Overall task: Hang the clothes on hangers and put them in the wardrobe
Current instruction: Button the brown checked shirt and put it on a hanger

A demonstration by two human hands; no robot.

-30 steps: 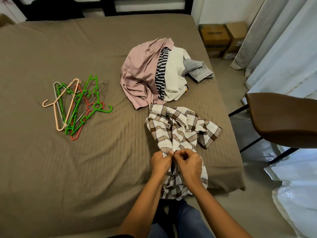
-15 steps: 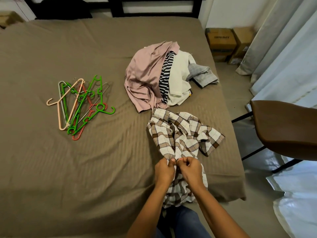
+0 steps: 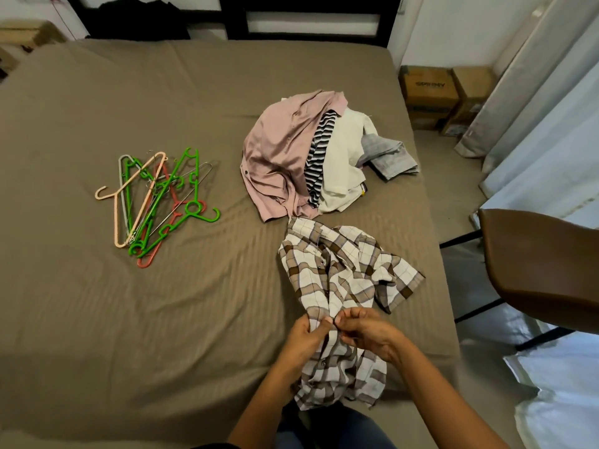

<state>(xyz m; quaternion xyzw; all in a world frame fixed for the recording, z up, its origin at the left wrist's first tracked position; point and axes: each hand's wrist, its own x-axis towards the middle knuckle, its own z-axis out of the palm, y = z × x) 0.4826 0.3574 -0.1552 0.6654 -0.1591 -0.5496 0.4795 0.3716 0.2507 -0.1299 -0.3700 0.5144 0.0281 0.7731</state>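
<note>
A tangle of plastic hangers (image 3: 161,199) is lying on the left of the bed (image 3: 97,319). At the near edge, the left hand (image 3: 304,338) and the right hand (image 3: 369,332) are pinching the front of a brown plaid shirt (image 3: 343,273) between them. The shirt is stretching away toward a clothes pile (image 3: 278,153) farther back.

Open bed (image 3: 227,280) between hangers (image 3: 152,202), clothes pile (image 3: 282,157)
</note>
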